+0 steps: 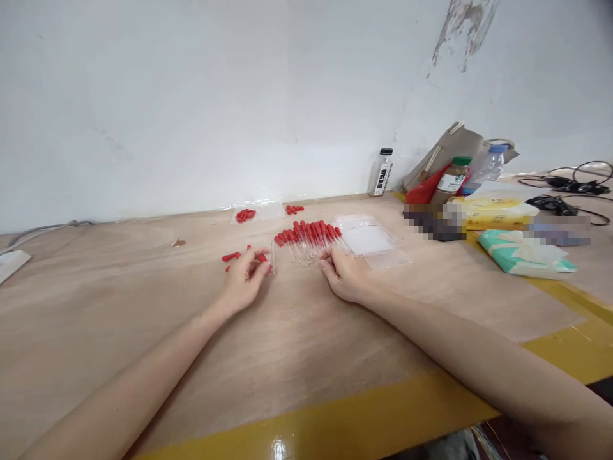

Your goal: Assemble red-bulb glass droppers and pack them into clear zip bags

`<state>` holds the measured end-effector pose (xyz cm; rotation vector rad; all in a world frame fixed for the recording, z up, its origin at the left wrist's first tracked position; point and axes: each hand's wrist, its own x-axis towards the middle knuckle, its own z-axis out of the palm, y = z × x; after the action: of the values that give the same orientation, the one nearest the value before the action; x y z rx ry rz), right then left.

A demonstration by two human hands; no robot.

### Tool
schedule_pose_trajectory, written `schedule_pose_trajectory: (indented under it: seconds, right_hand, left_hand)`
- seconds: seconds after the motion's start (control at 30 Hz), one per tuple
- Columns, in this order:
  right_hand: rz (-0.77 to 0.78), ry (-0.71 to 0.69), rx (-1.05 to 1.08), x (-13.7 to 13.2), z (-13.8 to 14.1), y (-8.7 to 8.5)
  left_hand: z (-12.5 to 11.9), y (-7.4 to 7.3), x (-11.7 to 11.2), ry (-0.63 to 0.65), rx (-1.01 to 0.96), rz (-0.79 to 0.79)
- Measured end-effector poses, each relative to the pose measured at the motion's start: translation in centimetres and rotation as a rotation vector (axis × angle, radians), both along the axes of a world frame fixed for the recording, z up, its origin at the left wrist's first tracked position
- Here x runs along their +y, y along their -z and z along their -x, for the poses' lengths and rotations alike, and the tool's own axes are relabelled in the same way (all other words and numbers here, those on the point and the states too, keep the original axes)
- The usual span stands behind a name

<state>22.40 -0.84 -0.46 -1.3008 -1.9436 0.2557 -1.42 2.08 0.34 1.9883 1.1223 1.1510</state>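
Note:
A row of clear droppers with red rubber bulbs (309,237) lies on the wooden table (297,332) between my hands. My left hand (245,281) rests on the table with its fingers curled round a clear tube tipped with a red bulb (266,257). Loose red bulbs (230,257) lie just left of it. My right hand (345,273) sits at the right end of the dropper row, fingers bent and touching the nearest dropper stems. Whether it grips one is unclear.
More red bulbs (246,214) lie in a clear bag near the wall. Clear plastic bags (368,241) lie right of the droppers. Bottles (452,179), a tissue pack (524,254), yellow boxes and black cables (572,185) crowd the far right.

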Motion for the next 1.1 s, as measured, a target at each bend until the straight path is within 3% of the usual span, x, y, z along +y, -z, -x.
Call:
schedule_pose_trajectory:
  seconds: [0.1, 0.2, 0.47, 0.7, 0.87, 1.1]
  right_hand:
    - [-0.029, -0.071, 0.022, 0.0, 0.1, 0.2]
    - [-0.062, -0.116, -0.037, -0.2, 0.3, 0.2]
    - [-0.109, -0.167, -0.211, -1.4, 1.1, -0.1]
    - [-0.127, -0.17, -0.257, -1.4, 1.3, -0.1]
    - [-0.13, -0.198, -0.251, -1.5, 1.4, -0.3]
    - [-0.182, -0.26, -0.346, -0.8, 0.6, -0.7]
  left_hand:
    - [-0.8, 0.8, -1.7, -0.007, -0.028, 0.045]
    - [-0.9, 0.5, -2.6, -0.037, -0.089, 0.077]
    - [-0.8, 0.9, -2.5, 0.087, -0.233, 0.154]
    - [-0.9, 0.7, -2.7, 0.084, -0.048, 0.158]
    - [-0.8, 0.6, -2.8, 0.087, 0.081, 0.002]
    - [-0.8, 0.6, -3.6, 0.146, 0.187, -0.083]
